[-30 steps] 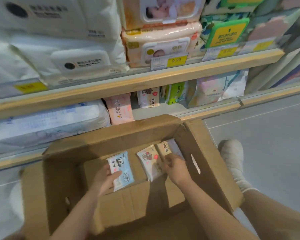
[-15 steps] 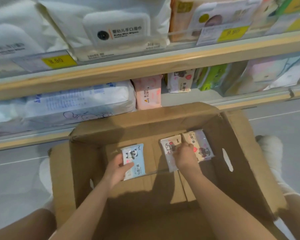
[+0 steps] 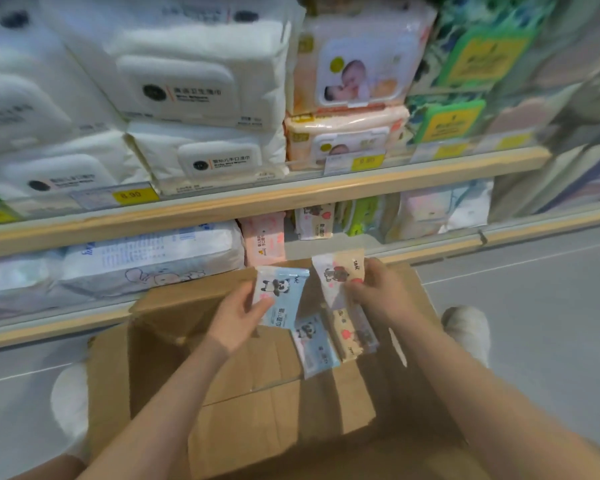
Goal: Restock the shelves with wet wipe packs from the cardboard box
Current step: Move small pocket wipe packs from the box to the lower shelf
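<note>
An open cardboard box [image 3: 153, 368] stands on the floor in front of the shelves. My left hand [image 3: 234, 320] holds a small blue panda wet wipe pack [image 3: 281, 292] above the box's far edge. My right hand [image 3: 378, 292] grips a cream wet wipe pack [image 3: 336, 271] with a bear print, raised at the same height. Two more small packs lie in the box: a blue one [image 3: 314, 344] and a cream one [image 3: 354, 336]. The bottom shelf [image 3: 430, 247] behind the box holds a pink pack [image 3: 262, 239] and a cream pack [image 3: 314, 221].
The upper shelf [image 3: 257, 206] is packed with large white and peach wipe packs and yellow price tags. A big white bundle [image 3: 146, 258] fills the bottom shelf's left side. My white-socked feet [image 3: 468, 330] flank the box on a grey floor.
Both hands have lifted out of the box, each carrying a pack up toward the bottom shelf. A second blue pack shows in the box. The view has tilted upward.
</note>
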A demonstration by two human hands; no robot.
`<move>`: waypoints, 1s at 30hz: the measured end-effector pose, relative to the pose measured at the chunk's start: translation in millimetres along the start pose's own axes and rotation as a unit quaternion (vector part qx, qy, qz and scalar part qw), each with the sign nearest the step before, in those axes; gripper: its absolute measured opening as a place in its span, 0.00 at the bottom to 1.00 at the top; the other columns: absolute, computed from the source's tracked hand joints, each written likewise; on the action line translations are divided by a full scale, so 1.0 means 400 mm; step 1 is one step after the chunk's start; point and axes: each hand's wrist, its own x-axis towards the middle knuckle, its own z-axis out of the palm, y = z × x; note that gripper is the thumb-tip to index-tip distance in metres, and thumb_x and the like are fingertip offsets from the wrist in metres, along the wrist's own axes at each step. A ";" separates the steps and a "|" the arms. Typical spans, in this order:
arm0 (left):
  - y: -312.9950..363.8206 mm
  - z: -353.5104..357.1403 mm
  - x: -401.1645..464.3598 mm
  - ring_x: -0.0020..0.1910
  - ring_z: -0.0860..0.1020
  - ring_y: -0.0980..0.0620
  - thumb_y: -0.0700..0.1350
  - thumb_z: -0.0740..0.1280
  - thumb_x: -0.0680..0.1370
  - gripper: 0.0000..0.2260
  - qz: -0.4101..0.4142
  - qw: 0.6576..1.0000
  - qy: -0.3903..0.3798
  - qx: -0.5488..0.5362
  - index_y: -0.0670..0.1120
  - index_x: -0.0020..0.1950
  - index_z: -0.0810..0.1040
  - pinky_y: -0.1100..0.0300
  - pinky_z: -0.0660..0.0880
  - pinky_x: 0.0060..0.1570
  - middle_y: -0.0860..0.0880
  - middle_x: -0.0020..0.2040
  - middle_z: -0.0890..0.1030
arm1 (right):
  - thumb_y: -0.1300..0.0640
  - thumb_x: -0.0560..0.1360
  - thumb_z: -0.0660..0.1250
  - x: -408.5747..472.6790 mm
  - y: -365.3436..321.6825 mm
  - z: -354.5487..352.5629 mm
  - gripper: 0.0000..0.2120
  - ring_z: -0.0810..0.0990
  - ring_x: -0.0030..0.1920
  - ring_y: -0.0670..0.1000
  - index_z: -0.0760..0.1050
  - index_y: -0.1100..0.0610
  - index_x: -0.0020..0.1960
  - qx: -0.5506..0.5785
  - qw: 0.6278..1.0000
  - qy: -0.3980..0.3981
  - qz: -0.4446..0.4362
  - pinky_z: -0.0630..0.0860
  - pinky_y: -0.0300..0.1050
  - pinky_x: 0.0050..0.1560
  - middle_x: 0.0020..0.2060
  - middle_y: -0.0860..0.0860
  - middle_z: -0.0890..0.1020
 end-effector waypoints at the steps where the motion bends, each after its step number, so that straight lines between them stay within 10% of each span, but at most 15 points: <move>1: 0.020 -0.001 0.011 0.48 0.82 0.57 0.44 0.65 0.78 0.07 0.015 1.000 0.005 0.004 0.56 0.52 0.74 0.58 0.80 0.41 0.53 0.52 0.81 | 0.56 0.75 0.66 0.009 -0.017 -0.026 0.07 0.77 0.40 0.43 0.72 0.52 0.53 -0.003 1.000 0.024 -0.011 0.70 0.29 0.33 0.39 0.42 0.77; 4: 0.038 -0.009 0.051 0.52 0.80 0.55 0.48 0.62 0.79 0.07 0.036 0.999 0.023 0.026 0.59 0.55 0.72 0.53 0.80 0.47 0.53 0.55 0.81 | 0.52 0.76 0.65 0.056 -0.052 -0.066 0.05 0.79 0.42 0.48 0.71 0.49 0.50 0.009 0.996 0.072 -0.045 0.73 0.43 0.40 0.41 0.42 0.77; 17: -0.060 0.010 0.159 0.57 0.73 0.49 0.61 0.56 0.75 0.06 -0.001 0.992 0.082 0.093 0.68 0.51 0.68 0.43 0.70 0.61 0.60 0.47 0.77 | 0.56 0.79 0.62 0.306 -0.051 0.081 0.10 0.78 0.54 0.60 0.73 0.63 0.54 -0.048 0.998 0.033 0.010 0.65 0.41 0.43 0.52 0.61 0.81; 30: -0.044 0.010 0.138 0.55 0.76 0.54 0.61 0.58 0.74 0.05 0.038 0.989 0.090 0.110 0.71 0.49 0.68 0.44 0.68 0.62 0.64 0.49 0.78 | 0.60 0.77 0.64 0.249 -0.028 0.034 0.18 0.77 0.56 0.55 0.70 0.60 0.66 -0.063 0.996 0.037 -0.047 0.69 0.41 0.53 0.62 0.56 0.75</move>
